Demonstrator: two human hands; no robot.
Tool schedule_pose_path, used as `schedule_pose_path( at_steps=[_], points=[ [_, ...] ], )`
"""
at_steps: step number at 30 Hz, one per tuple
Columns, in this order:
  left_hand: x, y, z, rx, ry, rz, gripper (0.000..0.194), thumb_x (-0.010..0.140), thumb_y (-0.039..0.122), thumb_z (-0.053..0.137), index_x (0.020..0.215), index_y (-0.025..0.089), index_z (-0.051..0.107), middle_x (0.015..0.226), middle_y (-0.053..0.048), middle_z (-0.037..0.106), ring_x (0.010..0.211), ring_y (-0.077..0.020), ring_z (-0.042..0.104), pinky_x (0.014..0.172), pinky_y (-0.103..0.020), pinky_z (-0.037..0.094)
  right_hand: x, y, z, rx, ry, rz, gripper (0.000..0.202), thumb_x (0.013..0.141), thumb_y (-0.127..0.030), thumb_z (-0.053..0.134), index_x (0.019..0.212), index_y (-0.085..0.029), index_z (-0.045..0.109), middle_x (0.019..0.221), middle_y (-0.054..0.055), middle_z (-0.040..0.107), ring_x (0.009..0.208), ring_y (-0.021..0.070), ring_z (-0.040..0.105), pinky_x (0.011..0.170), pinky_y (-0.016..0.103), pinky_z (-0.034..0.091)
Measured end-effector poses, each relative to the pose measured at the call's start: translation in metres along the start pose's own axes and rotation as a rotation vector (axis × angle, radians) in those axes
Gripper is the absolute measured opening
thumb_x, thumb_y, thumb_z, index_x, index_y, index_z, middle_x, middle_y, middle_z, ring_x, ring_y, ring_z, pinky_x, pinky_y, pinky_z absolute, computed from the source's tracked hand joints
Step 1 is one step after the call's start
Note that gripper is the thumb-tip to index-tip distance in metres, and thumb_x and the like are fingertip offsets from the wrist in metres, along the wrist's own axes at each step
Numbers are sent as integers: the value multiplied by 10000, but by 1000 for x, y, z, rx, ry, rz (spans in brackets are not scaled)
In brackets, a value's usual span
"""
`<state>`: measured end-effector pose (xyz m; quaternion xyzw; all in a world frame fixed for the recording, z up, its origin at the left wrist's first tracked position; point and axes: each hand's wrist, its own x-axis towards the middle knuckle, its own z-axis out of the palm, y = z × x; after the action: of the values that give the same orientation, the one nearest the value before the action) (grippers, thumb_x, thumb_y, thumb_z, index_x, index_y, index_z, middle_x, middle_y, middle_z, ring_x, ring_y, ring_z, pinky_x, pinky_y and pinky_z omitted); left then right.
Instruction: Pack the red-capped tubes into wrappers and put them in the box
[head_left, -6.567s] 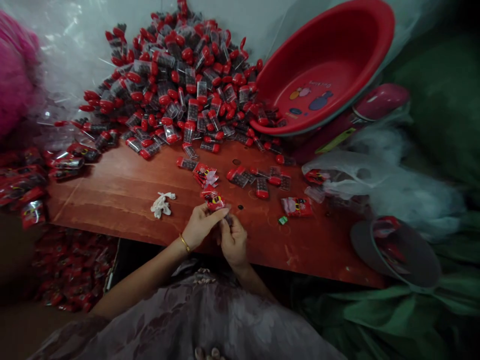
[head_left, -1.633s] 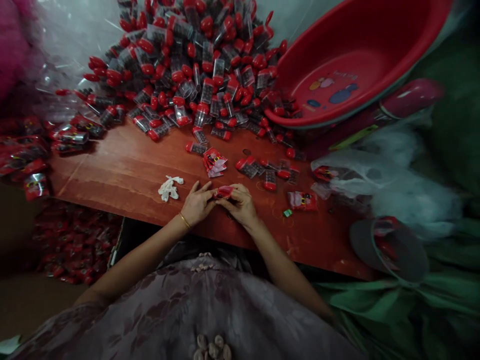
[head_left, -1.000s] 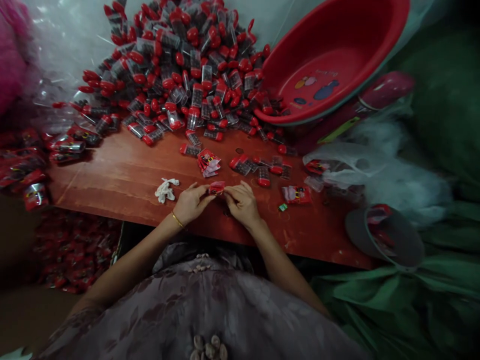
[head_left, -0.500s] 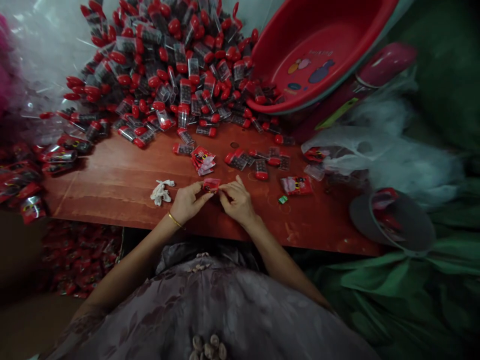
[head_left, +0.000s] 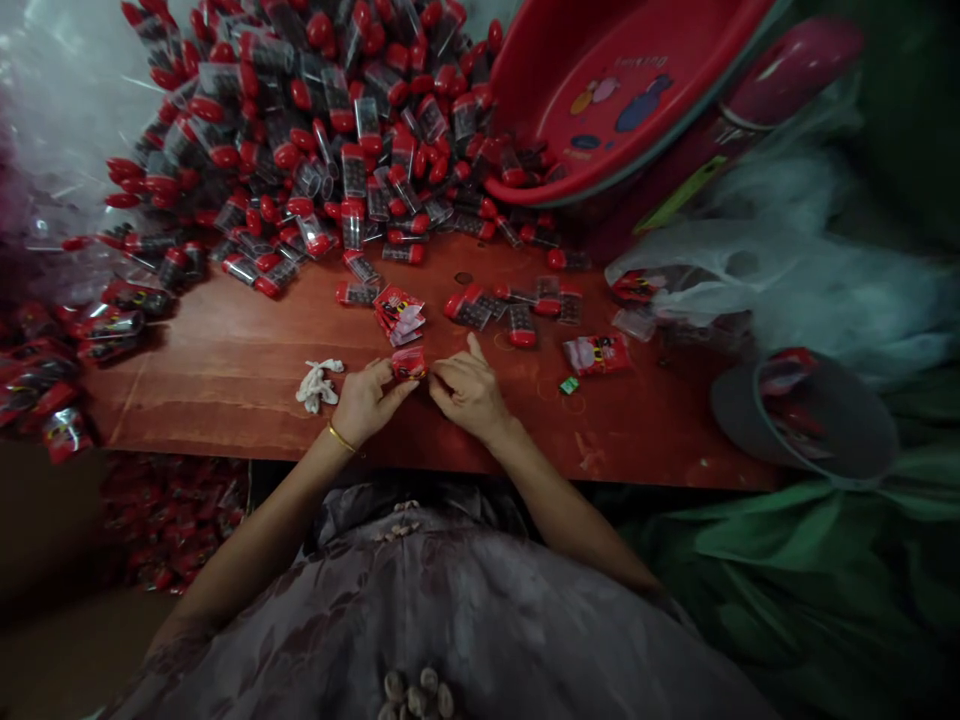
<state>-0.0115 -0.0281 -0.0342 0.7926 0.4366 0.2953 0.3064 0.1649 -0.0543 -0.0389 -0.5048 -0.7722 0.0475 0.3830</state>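
My left hand (head_left: 365,402) pinches a small red printed plastic wrapper (head_left: 409,362) between thumb and fingers, a little above the table. Just right of it is my right hand (head_left: 474,398), thumb and fingertips drawn together by the wrapper's edge and one finger raised; what they hold, if anything, is too small to make out. A small stack of similar red and pink wrappers (head_left: 400,314) lies just beyond the hands. Several clear tubes with red caps and dark contents (head_left: 521,325) rest behind my right hand. White crumpled finger covers or scraps (head_left: 319,386) lie left of my left hand.
A big heap of red-capped tubes (head_left: 352,170) covers the back of the wooden table (head_left: 225,400). A red basin (head_left: 555,120) tilts at the back right, beside a pink bottle (head_left: 787,75). More wrappers (head_left: 598,353) and a grey bucket (head_left: 825,425) are at right.
The wrapper has shifted slightly left with my left hand. My right fingertips, touching its edge before, now show a small gap from it. The view has turned a little.
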Motion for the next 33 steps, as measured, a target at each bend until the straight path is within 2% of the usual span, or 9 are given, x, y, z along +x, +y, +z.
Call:
schedule_pose_path(
  at_steps=[4,8,12,18,20,23,28,31,33],
  points=[
    [0,4,-2,10,27,31,264,826,317,549,1034,183,638,997,-63,701,907,-198,646,854,-331,489,3,0,-5,111,-63,88,116,816,-234,541,875,-202,635,856,29,706,776,172,618,1055,500,288],
    [1,-3,-1,37,3,88,240,826,273,546,1031,184,634,992,-56,704,910,-191,652,917,-350,468,8,7,-4,191,-203,63,282,837,-361,577,1067,-202,615,1038,61,686,943,196,596,1038,486,295],
    [0,-11,5,107,43,113,214,830,259,542,1001,183,646,976,-53,708,897,-186,657,977,-365,434,4,13,7,194,-177,44,237,882,-370,516,996,-215,655,962,44,708,901,174,597,1073,484,229],
    [-2,-12,8,228,-23,77,173,841,243,521,926,187,662,953,-49,713,988,-197,637,1079,-440,306,-3,16,10,184,-205,57,240,895,-372,487,929,-222,671,865,39,700,890,181,593,1071,543,179],
    [-2,-11,8,268,-32,47,178,839,241,520,933,192,663,997,-58,706,1112,-226,575,1088,-480,270,0,14,7,187,-224,75,252,862,-402,535,975,-213,658,914,55,693,917,200,588,1053,553,207],
    [0,-8,9,311,-54,4,214,833,233,515,998,219,651,1106,-55,673,1226,-244,479,1091,-516,234,9,9,9,237,-173,94,417,768,-482,631,1069,-193,620,1023,85,670,966,224,578,1031,517,275],
    [2,-6,13,356,-74,-70,240,815,254,534,1028,223,641,1162,-62,647,1284,-269,404,1090,-550,191,19,9,23,356,-91,55,297,772,-475,626,880,-201,662,897,58,682,900,204,581,940,413,391],
    [-4,-5,11,354,-54,-130,244,808,280,541,1016,205,646,1284,-100,557,1307,-304,360,1078,-572,188,16,13,29,337,-91,122,268,761,-474,640,831,-216,665,874,42,674,922,205,575,1009,462,317],
    [-9,-3,6,297,0,-132,350,789,260,547,1124,170,594,1385,-149,437,1325,-306,326,1074,-566,202,13,15,32,328,-102,141,253,755,-470,646,796,-220,666,857,31,664,923,200,579,1052,501,244]
  ],
)
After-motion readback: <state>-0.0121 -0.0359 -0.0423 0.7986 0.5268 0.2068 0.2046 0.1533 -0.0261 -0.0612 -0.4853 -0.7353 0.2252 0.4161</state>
